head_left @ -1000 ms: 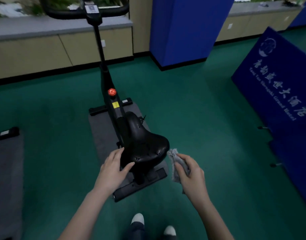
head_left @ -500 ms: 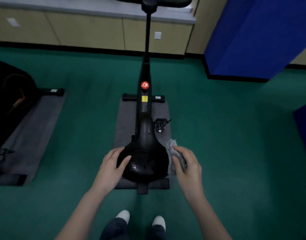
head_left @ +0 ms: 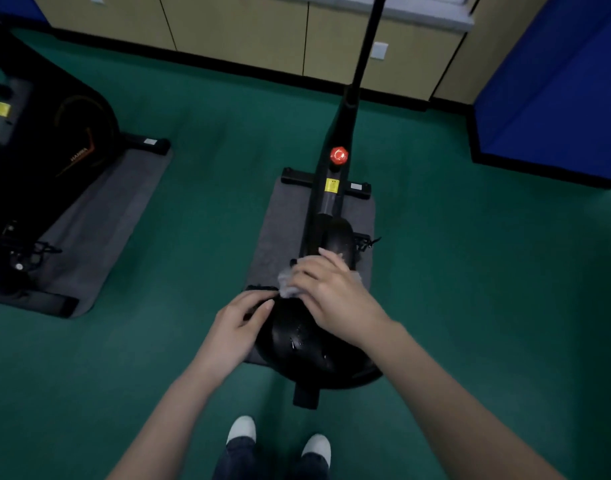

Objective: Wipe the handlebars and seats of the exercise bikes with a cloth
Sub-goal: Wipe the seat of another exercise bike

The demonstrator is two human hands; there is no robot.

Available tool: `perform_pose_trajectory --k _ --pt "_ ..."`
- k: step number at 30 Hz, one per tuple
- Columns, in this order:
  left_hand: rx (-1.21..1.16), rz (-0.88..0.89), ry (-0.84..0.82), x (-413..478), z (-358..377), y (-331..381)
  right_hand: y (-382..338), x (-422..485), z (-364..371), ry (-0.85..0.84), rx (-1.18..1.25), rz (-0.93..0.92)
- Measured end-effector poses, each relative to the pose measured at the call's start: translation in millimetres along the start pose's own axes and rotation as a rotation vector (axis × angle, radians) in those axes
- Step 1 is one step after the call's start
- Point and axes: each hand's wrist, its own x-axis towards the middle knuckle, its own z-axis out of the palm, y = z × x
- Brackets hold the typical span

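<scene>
**Cloth pressed flat on the front half of the seat**

Right hand [head_left: 331, 292] palm-down on the seat [head_left: 307, 344], just ahead of its middle, toward the nose. Fingers nearly straight and a little spread, laid across a gray cloth [head_left: 288, 287] and pressing it onto the black top. Thumb out of sight. Cloth bunched, showing past the fingertips on the seat's left side and again at the hand's right edge.

Left hand [head_left: 238, 323] against the seat's left flank, just behind the cloth. Fingers bent and close together, curled onto the seat's edge, thumb tip lying on the top surface. A narrow hold on the seat, nothing else in it.

Seat lengthwise straight away from the person. Wide rear nearest the white shoes [head_left: 241, 429], narrow nose pointing ahead at the bike's post [head_left: 335, 202] and its red knob [head_left: 338, 155]. Top roughly level and shiny, with a few bright specks on the rear half.

Under the seat, a gray mat [head_left: 280, 230] on the green floor. Well to the seat's left, a second bike [head_left: 37, 161] on its own mat. Beyond the nose, beige cabinets [head_left: 245, 32]. Ahead and to the seat's right, a blue panel [head_left: 556, 98].
</scene>
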Motion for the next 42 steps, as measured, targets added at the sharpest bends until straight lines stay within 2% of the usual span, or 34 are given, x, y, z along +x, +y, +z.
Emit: perform_pose_trajectory --k 3,9,14,17,19,22,24,27,29,33,37,39,42 --pt "-0.033 0.004 -0.022 0.8 -1.4 -5.6 17.4 13.1 -7.9 -0.086 -0.113 -0.057" --pt "-0.077 0.016 -0.025 5.2 1.3 -10.1 18.6 27.3 -6.7 0.029 -0.104 0.021" --pt "-0.063 0.028 -0.032 7.9 2.8 -14.7 15.5 6.0 -2.9 0.044 -0.035 -0.055" --pt "-0.079 0.032 -0.036 9.7 2.5 -18.8 35.4 29.9 -9.5 0.054 -0.119 -0.046" --pt "-0.087 0.027 -0.045 13.3 3.1 -18.6 49.3 48.5 -14.5 0.110 -0.051 0.110" --pt "-0.100 0.002 -0.082 23.2 7.4 -12.4 58.9 58.0 -25.5 0.232 0.355 0.530" --pt "-0.122 -0.016 -0.109 33.3 12.2 -5.6 55.7 52.4 -24.7 0.309 0.537 0.667" --pt "-0.116 -0.013 -0.193 48.8 19.7 2.6 40.9 37.9 -19.3 0.447 0.685 0.775" --pt "-0.113 -0.015 -0.262 57.9 23.2 5.6 30.9 24.5 -16.0 0.499 0.639 0.824" --pt "-0.138 -0.006 -0.306 69.2 26.3 6.9 6.5 -3.4 -4.5 0.500 0.535 0.894" --pt "-0.185 -0.006 -0.309 71.2 25.7 4.7 7.0 0.6 -3.7 0.481 0.591 0.960" --pt "-0.193 -0.012 -0.309 71.1 25.6 4.9 28.0 17.3 -7.1 0.447 0.740 1.027" --pt "-0.188 -0.008 -0.308 70.3 25.6 7.4 51.0 30.0 -11.5 0.444 1.222 1.107"
